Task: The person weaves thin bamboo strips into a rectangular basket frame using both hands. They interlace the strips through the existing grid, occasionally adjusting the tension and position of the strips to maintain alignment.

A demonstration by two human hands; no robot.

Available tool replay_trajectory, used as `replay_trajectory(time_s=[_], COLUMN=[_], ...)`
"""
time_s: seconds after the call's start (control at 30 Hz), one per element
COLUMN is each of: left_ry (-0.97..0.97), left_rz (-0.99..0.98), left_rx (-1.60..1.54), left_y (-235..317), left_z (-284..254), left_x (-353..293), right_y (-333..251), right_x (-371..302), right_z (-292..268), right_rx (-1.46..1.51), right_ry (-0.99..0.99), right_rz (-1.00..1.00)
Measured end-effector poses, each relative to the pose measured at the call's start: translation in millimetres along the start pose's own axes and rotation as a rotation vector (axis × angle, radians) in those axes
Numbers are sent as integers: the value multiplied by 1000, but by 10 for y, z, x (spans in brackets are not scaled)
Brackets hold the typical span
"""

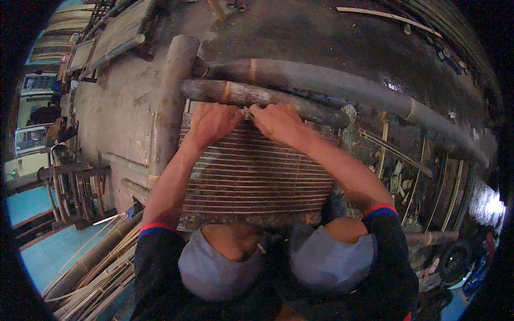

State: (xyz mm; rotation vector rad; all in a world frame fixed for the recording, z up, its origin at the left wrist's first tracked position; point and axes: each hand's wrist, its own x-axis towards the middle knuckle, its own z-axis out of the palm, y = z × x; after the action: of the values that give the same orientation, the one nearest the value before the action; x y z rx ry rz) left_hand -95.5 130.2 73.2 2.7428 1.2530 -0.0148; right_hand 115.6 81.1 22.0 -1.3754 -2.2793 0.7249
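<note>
A panel of thin, evenly spaced bamboo slats (257,184) lies in front of my knees, framed by thick bamboo poles. My left hand (214,123) and my right hand (278,123) meet at the panel's far end, both with fingers curled into a pinch. A small pale piece (247,113) shows in the narrow gap between my fingertips; its kind is too small to tell. Just beyond my hands runs a short thick bamboo pole (267,96). My fingers hide the slats right under them.
A longer bamboo pole (321,74) crosses behind, joined to an upright-looking post (179,69) at the left. Loose bamboo strips (101,267) lie at lower left. Another slatted bamboo piece (120,35) stands at far left. Scraps (399,179) and a wheel (455,262) are on the right.
</note>
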Motion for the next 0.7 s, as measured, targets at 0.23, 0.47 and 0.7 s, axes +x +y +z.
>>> replay_trajectory(time_s=[0.23,0.47,0.7], left_ry=[-12,-53,37], left_rz=[-109,-126,-133], left_rx=[-116,-50,-163], left_y=[43,112,55], left_z=[-50,-25,10], left_x=[-64,-17,-72], right_y=[-66,-77,-167], right_x=[-271,-269,-107], right_z=[-152,-65,294], right_rx=[84,576,1231], right_ry=[242,184,46], right_rz=[35,192,489])
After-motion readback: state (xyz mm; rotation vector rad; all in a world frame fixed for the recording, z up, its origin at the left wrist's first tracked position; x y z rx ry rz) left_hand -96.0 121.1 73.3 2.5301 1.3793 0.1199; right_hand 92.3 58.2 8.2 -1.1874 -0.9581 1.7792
